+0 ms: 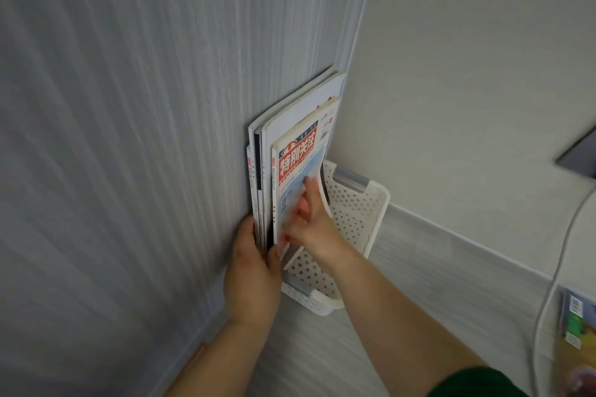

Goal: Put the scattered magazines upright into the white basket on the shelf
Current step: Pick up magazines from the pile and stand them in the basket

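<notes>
Several magazines stand upright in a white perforated basket, leaning against the grey panel on the left. The front one has a red-and-white cover. My left hand grips the near edges of the stack, fingers curled round them at the basket's near left corner. My right hand lies blurred against the front magazine's cover with fingers spread. The basket's right part holds nothing that I can see.
The basket sits on a pale wood-grain shelf in a corner between the grey panel and a cream wall. A white cable hangs at right. Another colourful magazine lies at the right edge.
</notes>
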A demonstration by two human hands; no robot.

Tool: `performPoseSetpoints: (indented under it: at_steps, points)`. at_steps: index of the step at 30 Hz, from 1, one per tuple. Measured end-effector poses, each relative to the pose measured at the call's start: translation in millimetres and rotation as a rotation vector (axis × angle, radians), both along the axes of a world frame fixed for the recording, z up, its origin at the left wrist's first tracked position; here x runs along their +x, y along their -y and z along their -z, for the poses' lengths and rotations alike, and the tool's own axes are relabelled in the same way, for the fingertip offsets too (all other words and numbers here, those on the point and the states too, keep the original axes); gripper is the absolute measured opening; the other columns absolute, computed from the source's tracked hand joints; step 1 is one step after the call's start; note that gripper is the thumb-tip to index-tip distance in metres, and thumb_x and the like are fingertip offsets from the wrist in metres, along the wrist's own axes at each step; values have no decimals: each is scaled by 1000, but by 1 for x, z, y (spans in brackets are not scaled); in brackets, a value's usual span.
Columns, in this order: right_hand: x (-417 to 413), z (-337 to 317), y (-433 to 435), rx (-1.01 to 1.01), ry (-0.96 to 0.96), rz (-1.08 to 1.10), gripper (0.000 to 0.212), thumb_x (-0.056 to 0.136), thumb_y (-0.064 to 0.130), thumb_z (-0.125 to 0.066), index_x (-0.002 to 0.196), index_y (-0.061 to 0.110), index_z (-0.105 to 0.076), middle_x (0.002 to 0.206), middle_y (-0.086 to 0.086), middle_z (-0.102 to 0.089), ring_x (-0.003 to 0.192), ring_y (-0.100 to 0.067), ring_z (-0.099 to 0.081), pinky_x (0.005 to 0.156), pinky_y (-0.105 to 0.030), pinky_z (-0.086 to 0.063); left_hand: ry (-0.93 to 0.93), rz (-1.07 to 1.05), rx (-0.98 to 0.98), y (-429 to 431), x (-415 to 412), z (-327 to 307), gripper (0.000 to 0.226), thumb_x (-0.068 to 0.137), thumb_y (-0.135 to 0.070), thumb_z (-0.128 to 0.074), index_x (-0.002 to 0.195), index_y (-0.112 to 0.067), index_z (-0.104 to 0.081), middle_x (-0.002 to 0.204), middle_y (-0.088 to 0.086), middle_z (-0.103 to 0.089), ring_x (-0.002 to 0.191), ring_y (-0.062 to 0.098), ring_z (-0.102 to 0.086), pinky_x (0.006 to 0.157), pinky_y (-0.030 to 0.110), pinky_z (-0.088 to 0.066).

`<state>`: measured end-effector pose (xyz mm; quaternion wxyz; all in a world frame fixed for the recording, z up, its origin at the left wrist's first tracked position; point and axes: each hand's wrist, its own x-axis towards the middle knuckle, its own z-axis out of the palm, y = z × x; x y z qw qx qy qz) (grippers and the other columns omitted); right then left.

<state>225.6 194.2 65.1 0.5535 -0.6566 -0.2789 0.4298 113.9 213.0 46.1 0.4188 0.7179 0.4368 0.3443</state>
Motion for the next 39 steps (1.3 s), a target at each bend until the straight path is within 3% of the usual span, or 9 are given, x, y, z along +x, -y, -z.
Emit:
performPoseSetpoints:
  at_steps: [14, 19, 24, 27, 29, 32, 35, 37, 39]
  points:
    - [-7, 1, 17, -5, 108, -81, 80, 84, -9, -45, 141, 37, -12, 146, 5, -29, 132, -13, -33, 102, -28, -42, -83, -25, 44, -6, 2, -9, 45, 78, -24, -64, 118, -11, -48, 115, 13, -65, 97, 33, -64, 80, 46, -54]
    - [-9, -3, 24, -49, 241, -27, 73, 87, -7, -41, 141, 33, -14, 147, 0, -30, 129, -17, -38, 78, -9, -45, -38, -31, 23, -4, -1, -11, 38, 78, -20, -65, 114, -13, -53, 107, 12, -68, 91, 30, -66, 80, 40, -53]
    - [-7, -9, 59, -52, 369, 147, 59, 85, -10, -36, 135, 20, -33, 118, -11, -55, 91, -14, -52, 64, -6, -43, 31, -22, 23, 3, -18, -9, 34, 82, -10, -56, 115, -14, -54, 108, 13, -67, 86, 26, -63, 79, 31, -46]
    - [-8, -14, 96, -39, 365, 267, 47, 84, -12, -37, 124, 10, -45, 109, -20, -61, 82, -16, -54, 71, -14, -44, 56, -34, 44, 21, -30, -9, 34, 81, -6, -56, 115, -13, -53, 101, 13, -63, 84, 28, -59, 79, 33, -40]
    - [-9, -15, 125, -40, 379, 359, 41, 84, -12, -39, 120, 4, -49, 104, -23, -62, 82, -18, -58, 78, -20, -44, 93, 41, 32, 39, -33, -12, 35, 82, -7, -55, 115, -19, -50, 91, 5, -60, 74, 23, -55, 76, 31, -40]
    - [-8, -12, 173, -43, 409, 523, 34, 83, -14, -41, 113, -3, -53, 102, -27, -63, 79, -16, -56, 69, -8, -41, 89, 260, 143, 69, -28, -16, 26, 81, -1, -57, 104, -13, -58, 84, 0, -60, 68, 15, -55, 66, 26, -41]
    - [-6, -1, 226, -70, 442, 666, 31, 81, -15, -42, 107, -5, -56, 98, -26, -65, 72, 0, -56, 63, 0, -38, 60, 399, 183, 104, -18, -16, 21, 79, 0, -60, 82, -21, -62, 74, 0, -63, 59, 10, -57, 56, 15, -42]
    - [-5, 9, 263, -118, 432, 731, 32, 82, -15, -40, 106, -4, -57, 93, -18, -64, 65, 11, -56, 62, -2, -39, 27, 506, 154, 131, -12, -10, 23, 78, -1, -62, 79, -24, -61, 69, 0, -64, 59, 15, -61, 59, 24, -45]
    - [-3, 21, 301, -226, 446, 798, 33, 81, -12, -40, 106, 1, -58, 90, -10, -62, 76, -5, -60, 63, -11, -40, -49, 606, 149, 159, -6, -2, 16, 77, -4, -64, 81, -19, -65, 67, -4, -64, 63, 19, -63, 63, 26, -44]
